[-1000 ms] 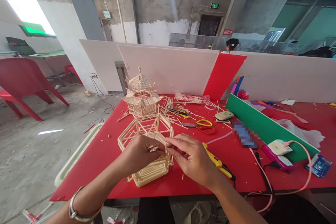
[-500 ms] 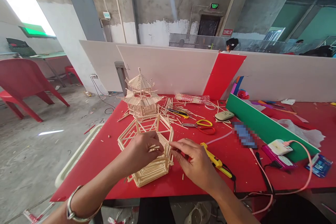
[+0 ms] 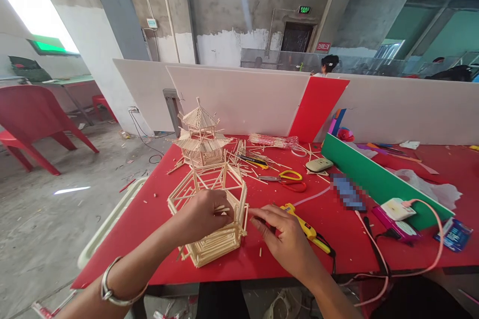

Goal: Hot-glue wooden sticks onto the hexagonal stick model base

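Observation:
A six-sided frame of thin wooden sticks stands at the table's near edge, open at the top. My left hand is closed over it, with a few short wooden sticks poking out between the fingers; its fingertips are partly hidden inside the frame. My right hand is just right of the frame's corner post, thumb and fingers apart, nothing visible between them and a small gap to the post. Behind the frame stands a tiered stick pagoda. A yellow glue gun lies right of my right hand.
Scissors, a utility knife, a bagged bundle of sticks and loose sticks lie behind. A computer mouse, a green board, a power strip and a pink cable are on the right.
My right hand has drawn back slightly to the right, away from the frame's corner post. My left hand stays almost where it was, still holding the short sticks.

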`<action>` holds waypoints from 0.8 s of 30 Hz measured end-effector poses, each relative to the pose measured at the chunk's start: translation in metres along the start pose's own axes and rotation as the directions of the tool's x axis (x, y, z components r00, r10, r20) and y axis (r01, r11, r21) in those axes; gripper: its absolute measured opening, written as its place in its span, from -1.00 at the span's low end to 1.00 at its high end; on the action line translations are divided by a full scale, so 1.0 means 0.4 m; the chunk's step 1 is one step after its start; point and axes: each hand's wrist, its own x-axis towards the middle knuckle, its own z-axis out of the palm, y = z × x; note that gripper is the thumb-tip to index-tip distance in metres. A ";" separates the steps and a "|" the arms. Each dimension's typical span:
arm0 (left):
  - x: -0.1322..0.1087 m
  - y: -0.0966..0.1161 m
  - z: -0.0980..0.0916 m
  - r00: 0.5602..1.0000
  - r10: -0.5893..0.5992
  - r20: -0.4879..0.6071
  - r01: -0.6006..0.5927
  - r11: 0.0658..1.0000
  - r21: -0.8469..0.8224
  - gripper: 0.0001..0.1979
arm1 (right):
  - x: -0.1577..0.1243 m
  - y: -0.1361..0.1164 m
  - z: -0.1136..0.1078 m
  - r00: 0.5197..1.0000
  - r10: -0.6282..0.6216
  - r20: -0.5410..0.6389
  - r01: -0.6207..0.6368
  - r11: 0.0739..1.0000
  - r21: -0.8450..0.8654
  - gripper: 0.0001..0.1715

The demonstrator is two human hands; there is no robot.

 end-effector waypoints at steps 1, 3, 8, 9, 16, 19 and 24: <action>0.002 0.000 -0.001 1.000 -0.016 0.006 0.016 1.000 -0.002 -0.85 | -0.003 0.003 -0.001 1.000 -0.001 -0.006 0.001 1.000 -0.007 -0.71; 0.004 0.000 -0.002 0.999 -0.043 0.019 0.043 0.999 -0.002 -0.88 | -0.011 0.009 -0.002 1.000 -0.002 -0.023 0.001 1.000 -0.020 -0.72; 0.005 0.005 -0.003 0.998 -0.059 0.027 0.059 0.998 0.003 -0.90 | -0.034 0.025 0.000 0.999 0.024 -0.034 -0.026 0.999 -0.042 -0.74; 0.005 0.006 -0.003 0.998 -0.055 0.031 0.055 0.998 0.002 -0.89 | -0.038 0.028 0.001 0.999 0.033 -0.029 -0.034 0.998 -0.044 -0.74; 0.005 0.022 -0.013 0.998 -0.021 0.058 0.018 0.999 0.048 -0.82 | -0.055 0.035 0.012 0.998 0.059 -0.021 -0.059 0.998 -0.007 -0.75; 0.005 0.024 -0.015 0.998 -0.020 0.052 0.017 0.998 0.062 -0.82 | -0.062 0.039 0.012 0.998 0.061 -0.019 -0.061 0.998 -0.021 -0.75; 0.006 0.020 -0.013 0.998 -0.035 0.057 0.031 0.997 0.064 -0.83 | -0.061 0.018 0.009 0.996 0.016 -0.087 -0.020 0.999 -0.038 -0.76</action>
